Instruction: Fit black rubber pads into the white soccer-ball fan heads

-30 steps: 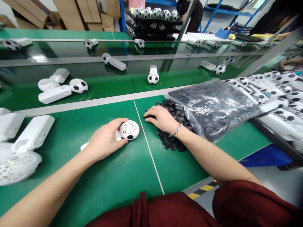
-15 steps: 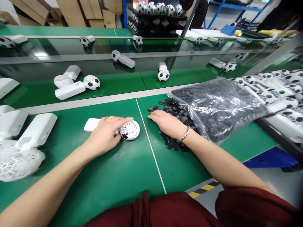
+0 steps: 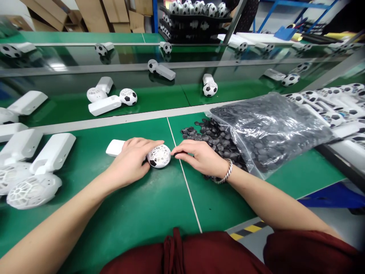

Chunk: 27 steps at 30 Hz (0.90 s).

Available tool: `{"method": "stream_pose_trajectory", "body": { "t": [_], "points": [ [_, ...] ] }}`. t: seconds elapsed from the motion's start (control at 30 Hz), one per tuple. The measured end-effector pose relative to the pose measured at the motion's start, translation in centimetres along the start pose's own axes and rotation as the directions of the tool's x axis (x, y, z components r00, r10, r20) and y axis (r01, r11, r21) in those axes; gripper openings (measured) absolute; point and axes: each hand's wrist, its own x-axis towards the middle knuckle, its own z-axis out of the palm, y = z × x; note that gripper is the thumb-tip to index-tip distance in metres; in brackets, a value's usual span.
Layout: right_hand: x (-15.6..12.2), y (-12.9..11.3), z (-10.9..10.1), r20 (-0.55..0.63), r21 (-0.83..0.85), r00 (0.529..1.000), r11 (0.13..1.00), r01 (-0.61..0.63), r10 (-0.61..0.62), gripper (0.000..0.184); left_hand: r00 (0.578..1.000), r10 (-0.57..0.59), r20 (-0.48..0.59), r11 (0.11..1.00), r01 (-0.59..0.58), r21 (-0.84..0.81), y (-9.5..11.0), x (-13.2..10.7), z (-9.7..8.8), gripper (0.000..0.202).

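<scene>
My left hand lies over a white football-shaped handheld fan on the green bench, fingers curled round its neck; the fan's white handle sticks out to the left. My right hand is beside the fan's head, fingers pinched on a small black piece at the head's right side. A loose heap of black pieces spills from a clear plastic bag just right of that hand.
Unfinished white fans lie at the left edge. Finished black-and-white fans ride on the conveyor belt behind. A tray of more fans is at the right. Black trays of fans stand at the back.
My right hand left the heap of black pieces and moved left to the fan's head with a piece pinched. The fans on the belt have shifted to the right.
</scene>
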Motion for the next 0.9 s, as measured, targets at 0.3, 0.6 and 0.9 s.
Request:
{"method": "stream_pose_trajectory", "body": {
  "t": [0.3, 0.6, 0.9],
  "points": [
    [0.0, -0.4, 1.6, -0.017, 0.208, 0.999, 0.978, -0.028, 0.032, 0.007, 0.99, -0.127, -0.068, 0.991, 0.124, -0.051, 1.4, 0.1, 0.6, 0.069],
    [1.0, -0.3, 2.6, 0.003, 0.376, 0.971, 0.899, -0.224, 0.241, 0.012, 0.984, -0.127, -0.127, 0.989, 0.116, -0.087, 1.5, 0.2, 0.8, 0.054],
    [0.8, 1.7, 0.0, -0.01, 0.18, 0.946, 0.931, -0.316, 0.323, 0.012, 0.99, -0.031, -0.137, 0.993, 0.015, -0.121, 1.0, -0.1, 1.3, 0.054]
  ]
}}
